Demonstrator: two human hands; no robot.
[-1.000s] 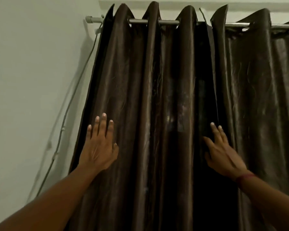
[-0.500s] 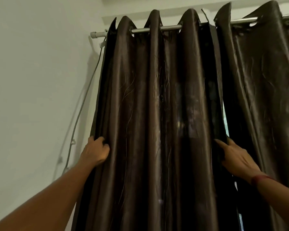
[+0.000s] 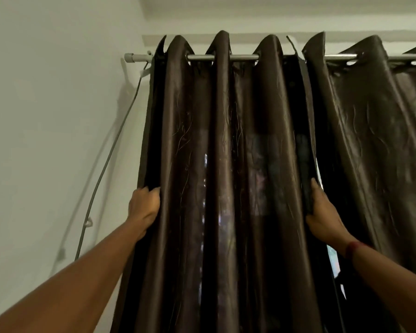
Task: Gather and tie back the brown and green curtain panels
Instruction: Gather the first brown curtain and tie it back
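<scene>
A shiny brown curtain panel (image 3: 226, 164) hangs in deep folds from a metal rod (image 3: 243, 57). My left hand (image 3: 143, 207) grips the panel's left edge, fingers curled into the fabric. My right hand (image 3: 321, 207) grips its right edge, thumb in front. A second brown panel (image 3: 375, 140) hangs to the right of that edge. A thin bright gap (image 3: 333, 260) shows between the two panels below my right wrist. No green panel is visible.
A pale wall (image 3: 58, 140) fills the left side. A grey cable (image 3: 106, 164) runs down it from the rod's end cap (image 3: 130, 57). The ceiling edge lies just above the rod.
Both hands went from lying flat on the fabric to gripping the left panel's two edges. The view tilted up and the gap between the panels opened slightly.
</scene>
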